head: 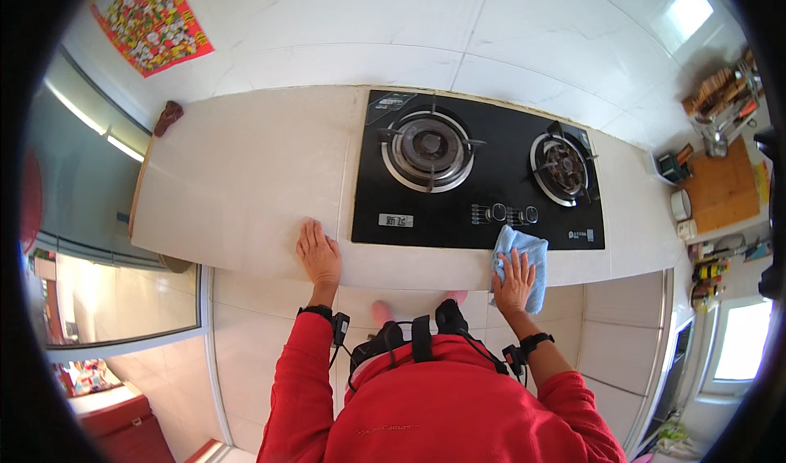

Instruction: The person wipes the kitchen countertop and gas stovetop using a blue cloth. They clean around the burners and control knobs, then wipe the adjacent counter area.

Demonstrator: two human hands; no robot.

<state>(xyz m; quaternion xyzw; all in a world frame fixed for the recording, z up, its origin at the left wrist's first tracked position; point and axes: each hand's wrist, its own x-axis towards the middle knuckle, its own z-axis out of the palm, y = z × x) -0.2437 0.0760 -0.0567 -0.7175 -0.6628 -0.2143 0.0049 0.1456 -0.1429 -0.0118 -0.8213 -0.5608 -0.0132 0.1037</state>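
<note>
My left hand [319, 253] lies palm down on the beige tiled countertop [258, 174], left of the gas stove, and holds nothing. Under the spread fingers of my right hand [514, 280] is a light blue cloth [535, 253], pressed against the counter's front edge. The cloth's upper end overlaps the front edge of the black glass gas stove [430, 217], just below its control knobs [514, 213]; its lower end hangs past the counter. The stove has a left burner [431, 147] and a right burner [564, 165], each with a pan support and a metal ring.
A small brown object [168, 118] sits at the counter's back left corner. At the right are a wooden board [718, 183], a white bowl [680, 205], hanging utensils [721, 128] and several bottles [709, 272]. A glass sliding door [123, 303] stands to the left.
</note>
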